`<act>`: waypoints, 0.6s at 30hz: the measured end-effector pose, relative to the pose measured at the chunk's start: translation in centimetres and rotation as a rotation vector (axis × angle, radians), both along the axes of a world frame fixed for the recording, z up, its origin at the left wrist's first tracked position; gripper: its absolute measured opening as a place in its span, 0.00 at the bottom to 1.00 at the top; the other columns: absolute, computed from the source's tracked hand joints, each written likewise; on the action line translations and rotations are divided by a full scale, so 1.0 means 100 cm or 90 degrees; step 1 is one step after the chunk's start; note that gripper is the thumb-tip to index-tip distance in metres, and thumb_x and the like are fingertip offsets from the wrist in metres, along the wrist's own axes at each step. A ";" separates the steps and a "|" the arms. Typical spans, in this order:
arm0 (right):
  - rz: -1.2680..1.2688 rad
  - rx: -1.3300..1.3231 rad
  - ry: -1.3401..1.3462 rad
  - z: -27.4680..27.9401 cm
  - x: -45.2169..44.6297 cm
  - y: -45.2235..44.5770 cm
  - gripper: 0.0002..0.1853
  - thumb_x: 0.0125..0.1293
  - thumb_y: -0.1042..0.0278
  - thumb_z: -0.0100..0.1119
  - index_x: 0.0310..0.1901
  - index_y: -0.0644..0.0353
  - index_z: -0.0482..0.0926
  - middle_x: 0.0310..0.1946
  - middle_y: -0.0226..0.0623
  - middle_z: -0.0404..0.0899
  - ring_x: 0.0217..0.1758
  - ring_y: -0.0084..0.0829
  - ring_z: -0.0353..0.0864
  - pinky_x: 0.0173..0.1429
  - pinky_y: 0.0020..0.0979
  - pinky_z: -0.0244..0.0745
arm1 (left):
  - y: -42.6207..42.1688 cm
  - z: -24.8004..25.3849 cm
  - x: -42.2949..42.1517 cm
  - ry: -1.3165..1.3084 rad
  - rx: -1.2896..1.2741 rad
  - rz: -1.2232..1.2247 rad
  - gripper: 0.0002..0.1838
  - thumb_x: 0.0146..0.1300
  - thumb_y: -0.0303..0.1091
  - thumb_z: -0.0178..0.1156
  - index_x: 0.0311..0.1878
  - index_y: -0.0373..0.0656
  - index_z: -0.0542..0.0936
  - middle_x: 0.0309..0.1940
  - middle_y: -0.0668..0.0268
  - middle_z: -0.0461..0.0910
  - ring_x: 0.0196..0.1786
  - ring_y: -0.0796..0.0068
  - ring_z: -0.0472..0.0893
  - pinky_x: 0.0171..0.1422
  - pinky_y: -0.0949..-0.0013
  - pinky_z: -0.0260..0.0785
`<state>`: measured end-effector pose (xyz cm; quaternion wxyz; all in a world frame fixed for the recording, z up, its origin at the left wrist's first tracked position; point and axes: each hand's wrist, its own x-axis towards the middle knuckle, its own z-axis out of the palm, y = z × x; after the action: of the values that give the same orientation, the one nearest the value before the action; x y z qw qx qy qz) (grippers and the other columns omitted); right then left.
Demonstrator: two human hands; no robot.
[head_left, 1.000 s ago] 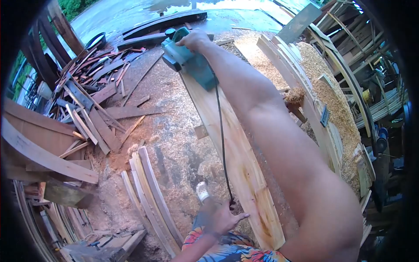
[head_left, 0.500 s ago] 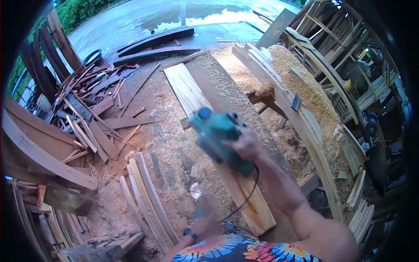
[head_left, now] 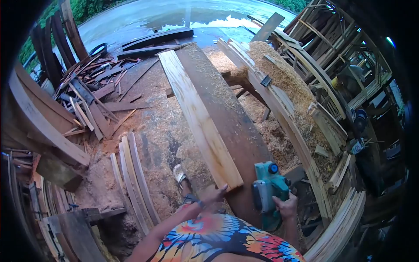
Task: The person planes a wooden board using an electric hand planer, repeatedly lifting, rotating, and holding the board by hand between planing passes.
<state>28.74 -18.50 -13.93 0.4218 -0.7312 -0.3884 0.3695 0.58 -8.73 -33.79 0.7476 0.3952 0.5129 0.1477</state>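
Note:
A green power planer [head_left: 271,187] rests at the near right of the brown workbench [head_left: 227,126], beside the end of the board. My right hand [head_left: 286,204] is wrapped round its handle. The long pale board [head_left: 198,120] lies along the bench's left side, its near end close to me. At that near end is my left hand [head_left: 212,195], slightly blurred, with a finger or thumb at the board's edge; whether it grips the board is not clear.
Curved planks [head_left: 135,179] stand at the left of the bench. Another long curved timber [head_left: 288,118] runs along the right, by a sawdust heap [head_left: 279,72]. Scrap wood [head_left: 94,87] is piled at the far left. My foot [head_left: 180,173] is on the shavings-strewn floor.
The planer has come back toward me, off the board and to its right, with my right hand on it. My left hand has moved up to the board's near end.

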 end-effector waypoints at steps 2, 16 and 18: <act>-0.016 -0.034 -0.014 -0.017 0.029 -0.029 0.12 0.57 0.75 0.74 0.42 0.61 0.82 0.22 0.27 0.78 0.16 0.18 0.71 0.21 0.26 0.65 | 0.000 0.011 0.010 0.010 -0.012 0.052 0.34 0.69 0.61 0.61 0.56 0.33 0.80 0.37 0.61 0.84 0.36 0.70 0.85 0.38 0.66 0.79; 0.000 -0.015 -0.001 -0.039 0.049 -0.060 0.16 0.57 0.67 0.75 0.44 0.65 0.82 0.29 0.30 0.81 0.29 0.22 0.76 0.37 0.29 0.73 | 0.017 0.209 -0.059 -0.526 0.196 0.215 0.21 0.67 0.41 0.56 0.51 0.30 0.79 0.49 0.44 0.83 0.54 0.43 0.83 0.62 0.42 0.75; -0.014 -0.027 0.039 -0.034 0.047 -0.059 0.18 0.57 0.66 0.76 0.43 0.67 0.82 0.34 0.34 0.84 0.38 0.26 0.81 0.46 0.34 0.77 | 0.032 0.251 -0.068 -0.550 0.202 0.275 0.32 0.65 0.43 0.56 0.67 0.30 0.70 0.60 0.43 0.78 0.60 0.43 0.80 0.64 0.42 0.74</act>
<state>33.41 -24.42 -17.30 0.4220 -0.7328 -0.3591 0.3949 -6.25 -5.54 -8.68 0.7747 0.2916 0.1981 0.5249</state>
